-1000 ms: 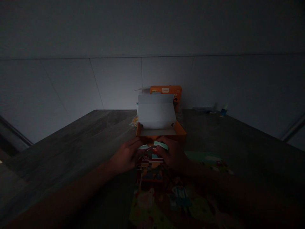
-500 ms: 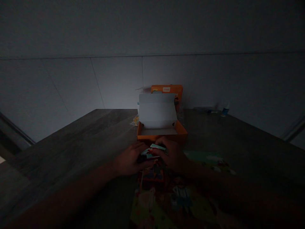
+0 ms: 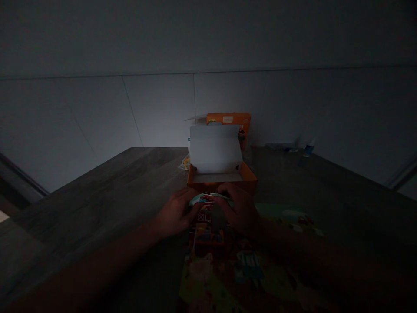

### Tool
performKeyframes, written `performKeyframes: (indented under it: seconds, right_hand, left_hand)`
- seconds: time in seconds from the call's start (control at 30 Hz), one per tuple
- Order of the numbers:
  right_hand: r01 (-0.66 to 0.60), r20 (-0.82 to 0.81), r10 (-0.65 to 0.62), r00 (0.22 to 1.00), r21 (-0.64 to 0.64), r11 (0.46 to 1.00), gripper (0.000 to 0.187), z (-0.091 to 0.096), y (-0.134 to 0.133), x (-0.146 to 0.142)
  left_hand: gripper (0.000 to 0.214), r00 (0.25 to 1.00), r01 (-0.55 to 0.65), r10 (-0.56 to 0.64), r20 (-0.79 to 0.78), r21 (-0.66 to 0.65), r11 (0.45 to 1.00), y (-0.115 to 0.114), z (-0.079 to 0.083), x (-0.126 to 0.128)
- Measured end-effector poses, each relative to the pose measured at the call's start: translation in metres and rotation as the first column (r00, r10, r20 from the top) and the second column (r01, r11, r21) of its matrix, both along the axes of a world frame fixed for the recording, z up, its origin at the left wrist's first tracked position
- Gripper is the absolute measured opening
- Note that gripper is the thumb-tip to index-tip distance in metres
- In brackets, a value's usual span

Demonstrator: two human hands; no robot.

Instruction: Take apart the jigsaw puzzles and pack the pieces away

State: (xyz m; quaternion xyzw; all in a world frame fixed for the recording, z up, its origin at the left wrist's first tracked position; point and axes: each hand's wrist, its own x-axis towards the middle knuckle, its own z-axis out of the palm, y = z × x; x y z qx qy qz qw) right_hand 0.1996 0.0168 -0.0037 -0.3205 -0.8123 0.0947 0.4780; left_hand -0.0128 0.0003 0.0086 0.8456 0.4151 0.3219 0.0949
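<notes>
The scene is very dark. My left hand pinches thin printed cards in pale green and red, their edges fanned a little. My right hand has its fingers and thumb closed on the other side of the cards. Both hands hover close together just in front of an orange box whose white-lined lid stands up. Below the cards lies a small dark red box with a picture on top. Under it spreads a colourful illustrated sheet; my right forearm covers part of it.
Behind the open box, a second orange box leans upright by the wall. A clear bag with yellow bits is at its left. Toward the back right are a flat clear packet and a small blue-labelled item.
The cards have been raised slightly and lie flatter between my hands. My left hand has shifted a little, uncovering more of the small box below.
</notes>
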Motion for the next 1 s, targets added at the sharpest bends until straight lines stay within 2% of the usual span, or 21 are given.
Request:
performKeyframes:
  seconds: [0.13, 0.23, 0.37, 0.5, 0.73, 0.9, 0.93, 1.0]
  right_hand:
    - [0.064, 0.138, -0.034, 0.99, -0.221, 0.973, 0.008, -0.0041, 0.0065, -0.0008]
    - [0.092, 0.17, -0.043, 0.985, -0.295, 0.951, 0.007, -0.0036, 0.0083, -0.001]
    - [0.076, 0.155, -0.041, 0.987, -0.223, 0.972, 0.011, -0.0007, 0.0057, -0.0007]
    - [0.118, 0.109, -0.103, 0.989, -0.142, 0.983, 0.012, 0.0007, 0.0016, -0.0015]
    - [0.179, 0.042, -0.175, 0.984, -0.133, 0.975, 0.016, 0.0007, 0.0024, -0.0019]
    - [0.084, 0.011, -0.083, 0.996, -0.059, 0.995, 0.02, 0.0021, 0.0017, 0.0006]
    - [0.057, 0.049, -0.054, 0.997, -0.048, 0.997, 0.02, 0.0012, 0.0017, 0.0004]
    - [0.015, 0.16, -0.001, 0.987, -0.087, 0.996, 0.022, -0.002, 0.0026, -0.0009]
  left_hand:
    - [0.022, 0.997, -0.074, 0.074, 0.03, -0.004, 0.997, 0.0036, -0.0001, -0.0028]
    - [0.024, 0.996, -0.086, 0.086, 0.023, -0.017, 0.996, 0.0056, -0.0018, -0.0046]
    - [0.019, 0.999, -0.032, 0.031, -0.03, -0.023, 0.999, 0.0059, -0.0045, -0.0034]
    - [0.016, 0.998, -0.033, 0.033, -0.051, -0.016, 0.999, 0.0048, -0.0041, -0.001]
    - [0.015, 0.997, 0.034, -0.036, -0.07, -0.023, 0.999, 0.0019, -0.0018, -0.0015]
    - [0.018, 0.996, -0.083, 0.084, 0.01, -0.043, 0.996, 0.005, -0.0021, -0.0037]
    - [0.018, 0.996, -0.081, 0.083, 0.033, -0.055, 0.995, 0.0055, -0.0019, -0.0046]
    - [0.017, 0.998, 0.017, -0.012, 0.065, -0.083, 0.996, 0.0052, -0.001, -0.0062]
